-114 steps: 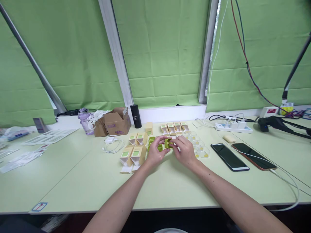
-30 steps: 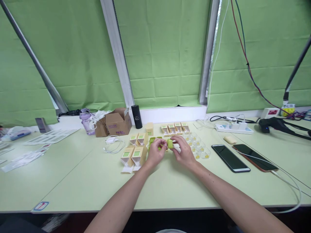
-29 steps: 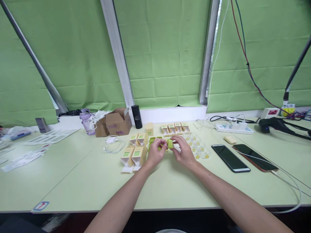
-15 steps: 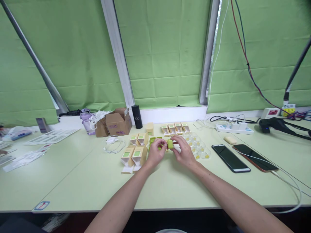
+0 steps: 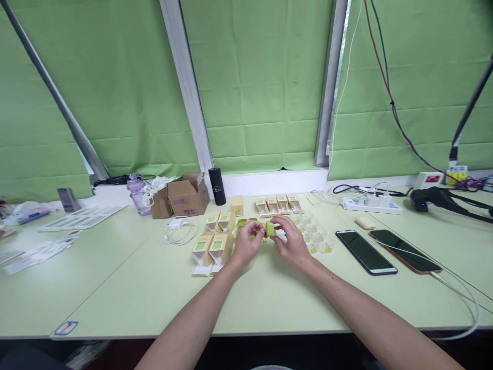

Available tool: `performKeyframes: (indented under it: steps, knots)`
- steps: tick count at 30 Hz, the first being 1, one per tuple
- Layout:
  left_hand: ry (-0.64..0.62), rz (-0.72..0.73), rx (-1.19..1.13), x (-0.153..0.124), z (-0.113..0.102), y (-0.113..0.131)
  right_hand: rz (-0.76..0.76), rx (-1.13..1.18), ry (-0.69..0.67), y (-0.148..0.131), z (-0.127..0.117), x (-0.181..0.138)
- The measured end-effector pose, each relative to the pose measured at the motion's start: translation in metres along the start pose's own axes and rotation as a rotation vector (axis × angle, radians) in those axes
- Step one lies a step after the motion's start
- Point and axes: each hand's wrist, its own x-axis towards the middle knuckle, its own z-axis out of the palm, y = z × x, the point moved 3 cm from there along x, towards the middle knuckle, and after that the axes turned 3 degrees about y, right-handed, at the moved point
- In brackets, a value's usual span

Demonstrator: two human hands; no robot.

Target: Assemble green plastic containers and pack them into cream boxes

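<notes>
Little has shifted: right hand [image 5: 291,242] and left hand [image 5: 246,243] still pinch the green case [image 5: 270,228] between fingertips; likely light, rigid, gripped at edges.

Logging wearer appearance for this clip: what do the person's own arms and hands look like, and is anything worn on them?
Both forearms are bare to the bottom edge of the picture: no sleeves, gloves or watch show. The left hand and right hand carry no visible rings, bands, markings or cables. The fingers are too small here to judge the nails.

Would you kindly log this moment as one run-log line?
left hand: touching green piece | right hand: gripping it | nearby: tan boxes
</notes>
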Motion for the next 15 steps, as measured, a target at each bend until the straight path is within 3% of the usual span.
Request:
performKeyframes:
  steps: [15]
  knots:
    - [0.009, 0.005, -0.015, 0.0003, -0.0013, -0.0003, 0.001, 0.010, 0.010, 0.0015, 0.0001, -0.0004]
